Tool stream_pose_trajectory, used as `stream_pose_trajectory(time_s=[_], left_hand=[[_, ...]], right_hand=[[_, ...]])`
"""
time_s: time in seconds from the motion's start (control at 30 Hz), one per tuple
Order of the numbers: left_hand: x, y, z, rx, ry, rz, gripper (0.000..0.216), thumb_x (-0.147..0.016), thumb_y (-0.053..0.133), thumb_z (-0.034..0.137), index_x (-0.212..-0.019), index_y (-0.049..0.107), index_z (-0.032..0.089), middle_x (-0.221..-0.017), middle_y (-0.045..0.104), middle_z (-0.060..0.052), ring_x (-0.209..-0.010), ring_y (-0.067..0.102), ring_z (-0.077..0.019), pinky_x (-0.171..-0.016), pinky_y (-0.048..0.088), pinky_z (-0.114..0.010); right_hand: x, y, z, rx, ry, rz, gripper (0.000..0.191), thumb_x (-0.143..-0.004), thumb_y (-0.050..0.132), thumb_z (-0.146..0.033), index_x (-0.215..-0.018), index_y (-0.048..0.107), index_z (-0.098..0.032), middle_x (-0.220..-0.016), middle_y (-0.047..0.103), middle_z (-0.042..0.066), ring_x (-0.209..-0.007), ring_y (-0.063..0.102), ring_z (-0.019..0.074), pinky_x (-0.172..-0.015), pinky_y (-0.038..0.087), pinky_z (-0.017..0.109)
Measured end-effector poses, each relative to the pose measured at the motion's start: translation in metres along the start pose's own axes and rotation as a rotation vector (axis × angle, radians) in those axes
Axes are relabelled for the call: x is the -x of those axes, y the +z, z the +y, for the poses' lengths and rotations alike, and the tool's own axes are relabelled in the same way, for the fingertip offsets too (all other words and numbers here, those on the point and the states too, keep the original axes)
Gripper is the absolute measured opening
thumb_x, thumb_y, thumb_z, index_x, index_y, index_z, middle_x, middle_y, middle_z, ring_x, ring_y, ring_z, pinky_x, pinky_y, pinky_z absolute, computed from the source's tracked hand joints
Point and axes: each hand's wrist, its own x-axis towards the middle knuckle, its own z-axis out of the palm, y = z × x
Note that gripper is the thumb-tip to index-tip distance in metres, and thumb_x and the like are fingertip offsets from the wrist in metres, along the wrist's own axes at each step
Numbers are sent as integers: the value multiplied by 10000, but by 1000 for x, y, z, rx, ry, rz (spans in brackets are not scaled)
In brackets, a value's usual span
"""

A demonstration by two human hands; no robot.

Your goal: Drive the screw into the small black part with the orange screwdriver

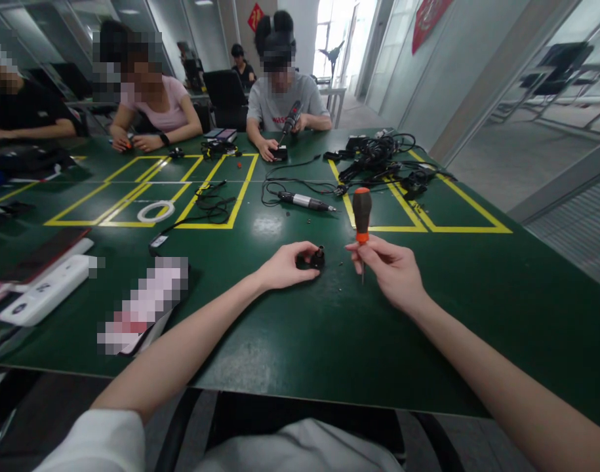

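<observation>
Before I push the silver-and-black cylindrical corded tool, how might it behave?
The silver-and-black corded tool may roll, being round-barrelled. Its metallic-looking middle suggests some heft. The thin black looped cord may trail floppily.

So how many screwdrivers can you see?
3: orange-and-black screwdriver in the right hand, silver-and-black one lying on the table, dark one held by a person opposite. More may hide among the cables.

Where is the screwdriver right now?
In the head view, the screwdriver is held upright in the right hand, tip down, to the right of the small black part in the left hand.
</observation>
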Motion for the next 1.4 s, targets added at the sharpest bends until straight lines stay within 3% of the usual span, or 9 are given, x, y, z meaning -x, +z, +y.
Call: stream_pose_trajectory(time_s=[0.1,0.23,0.33,0.47,0.73,0.9,1.07,1.4], left_hand=[[-1,-2,1,55,-16,-32,324,-732,829,341,-954,669,167,-867,660,6,-781,569,-130,-773,476,-280],[1,-1,6,95,-18,-48,401,-665,879,408,-869,622,178,-818,615,29,-743,527,-121,-727,440,-265],[1,-1,6,111,-20,-64,409,-665,876,419,-844,595,182,-798,601,37,-727,512,-117,-709,420,-260],[0,-2,5,123,-33,-84,403,-669,866,410,-802,563,181,-758,569,52,-709,494,-110,-705,401,-257],[0,-4,6,125,-42,-103,409,-660,867,410,-792,553,185,-762,562,52,-710,490,-113,-711,396,-262],[-1,-4,6,118,-39,-99,423,-655,866,417,-773,530,191,-754,549,52,-712,486,-118,-709,394,-265],[-1,-4,6,109,-28,-102,408,-679,856,424,-775,537,187,-756,550,50,-714,486,-118,-709,388,-266],[-1,-4,4,108,1,-114,369,-724,838,425,-828,581,181,-793,575,36,-734,480,-125,-711,381,-266]], right_hand=[[2,2,-1,1,-28,-28,478,-867,742,-677,-674,778,-242,-706,657,38,-614,591,178,-562,511,335],[8,6,-4,-9,11,-32,414,-904,734,-611,-768,808,-227,-605,618,0,-457,512,128,-440,430,289],[13,11,-7,3,10,-23,388,-933,718,-557,-758,779,-216,-600,677,16,-468,597,155,-467,502,301],[17,15,-10,106,-116,-21,352,-988,650,-473,-759,751,-226,-669,740,34,-556,681,188,-558,578,321],[14,19,-2,283,-315,13,309,-1046,564,-353,-820,734,-229,-751,765,28,-664,719,197,-679,597,326],[9,21,0,307,-319,-26,264,-1059,559,-297,-867,723,-221,-816,761,37,-724,720,198,-710,590,324],[9,20,-2,258,-421,-107,271,-1072,547,-312,-897,729,-214,-899,750,63,-824,717,217,-736,584,342],[0,19,-8,285,-427,-196,290,-1084,524,-316,-887,705,-205,-877,744,56,-780,691,198,-716,556,318]])
